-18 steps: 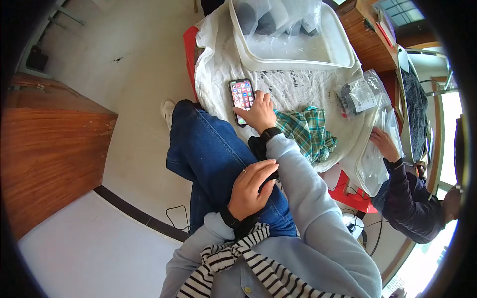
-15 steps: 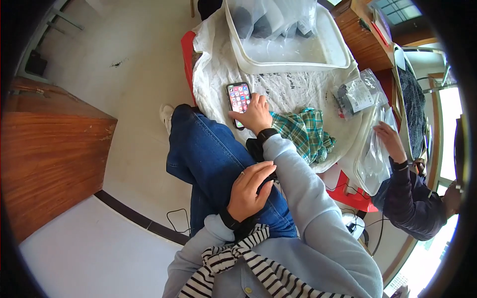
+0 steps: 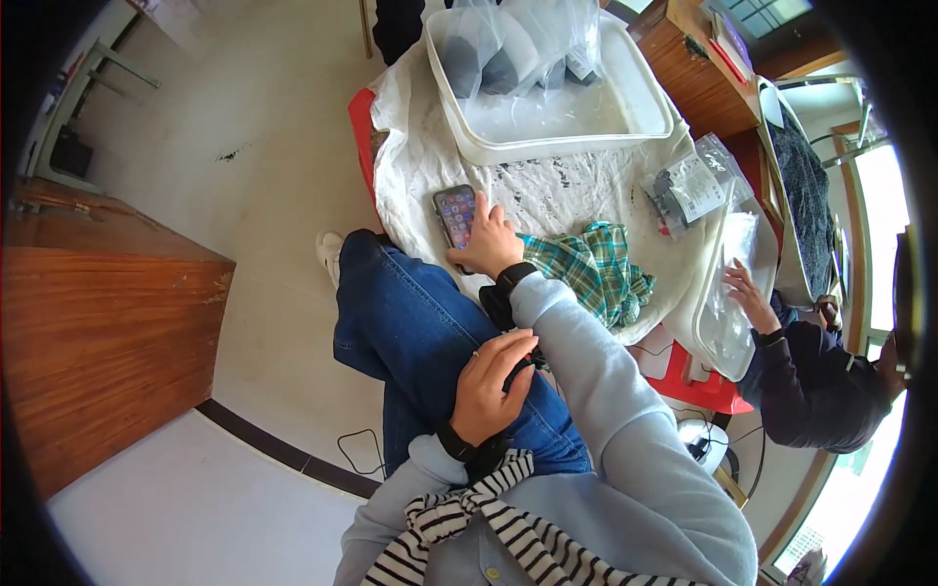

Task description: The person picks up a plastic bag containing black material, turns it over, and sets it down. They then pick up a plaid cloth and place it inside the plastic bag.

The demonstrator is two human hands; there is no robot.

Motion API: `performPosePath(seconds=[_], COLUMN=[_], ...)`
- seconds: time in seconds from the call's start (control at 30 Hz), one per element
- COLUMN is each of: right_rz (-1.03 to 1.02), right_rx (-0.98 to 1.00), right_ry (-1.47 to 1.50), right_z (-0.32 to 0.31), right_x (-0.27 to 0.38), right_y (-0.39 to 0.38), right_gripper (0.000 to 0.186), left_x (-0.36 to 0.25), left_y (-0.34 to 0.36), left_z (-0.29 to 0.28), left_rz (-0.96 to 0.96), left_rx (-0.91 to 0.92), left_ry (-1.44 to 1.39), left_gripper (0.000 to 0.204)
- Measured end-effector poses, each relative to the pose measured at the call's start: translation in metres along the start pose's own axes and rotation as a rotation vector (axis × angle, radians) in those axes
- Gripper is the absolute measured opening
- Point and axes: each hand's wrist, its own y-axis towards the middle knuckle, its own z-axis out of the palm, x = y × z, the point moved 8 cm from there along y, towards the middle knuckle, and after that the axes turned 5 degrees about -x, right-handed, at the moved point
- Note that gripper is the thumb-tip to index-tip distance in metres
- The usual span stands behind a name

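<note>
A smartphone (image 3: 455, 209) with a dim screen of app icons lies face up on the white cloth covering the table (image 3: 415, 146). My right hand (image 3: 493, 242) reaches over its lower part, thumb and index finger stretched apart, the thumb near the bottom left and the index along the right edge. Whether the fingertips press on it, I cannot tell. On my thigh rests my left hand (image 3: 489, 391), holding nothing, fingers extended side by side and thumb apart. Right beside my right wrist sits a crumpled green plaid cloth (image 3: 591, 269).
A white plastic tub (image 3: 576, 148) with clear bags of dark items stands at the far side. Bagged dark goods (image 3: 689, 195) lie at the right. Another person's hand (image 3: 752, 301) is over a second white tray (image 3: 705, 342). A wooden cabinet (image 3: 107, 337) stands left.
My right hand has spread wider over the phone, thumb lower and index farther up-left. The phone screen has dimmed. My view has shifted slightly; my left hand stays on my thigh.
</note>
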Motion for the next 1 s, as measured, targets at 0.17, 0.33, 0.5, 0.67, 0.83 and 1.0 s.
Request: performPosePath(seconds=[0.17, 0.33, 0.5, 0.67, 0.83, 1.0], right_rz=[-0.034, 0.037, -0.158, 0.333, 0.667, 0.886], right_rx=[-0.055, -0.132, -0.28, -0.663, -1.196, -1.22], right_ry=[0.28, 0.353, 0.734, 1.148, 0.692, 0.647], right_z=[-0.012, -0.008, -0.024, -0.099, -0.164, -0.166], right_x=[0.017, 0.042, -0.023, -0.236, -0.43, -0.461], right_y=[0.039, 0.063, 0.059, 0.037, 0.011, 0.017], right_gripper=[0.1, 0.09, 0.07, 0.031, 0.053, 0.061], left_x=[-0.006, -0.003, -0.002, -0.006, -0.006, -0.007], left_y=[0.004, -0.001, 0.0, 0.002, 0.002, 0.001], left_z=[0.006, 0.007, 0.009, 0.009, 0.022, 0.029], left_rz=[-0.017, -0.036, -0.001, 0.02, -0.001, -0.018], left_rx=[0.027, 0.022, 0.041, 0.058, 0.091, 0.098], left_ry=[0.007, 0.046, 0.111, 0.182, 0.174, 0.247], left_gripper=[0.029, 0.028, 0.027, 0.026, 0.025, 0.025])
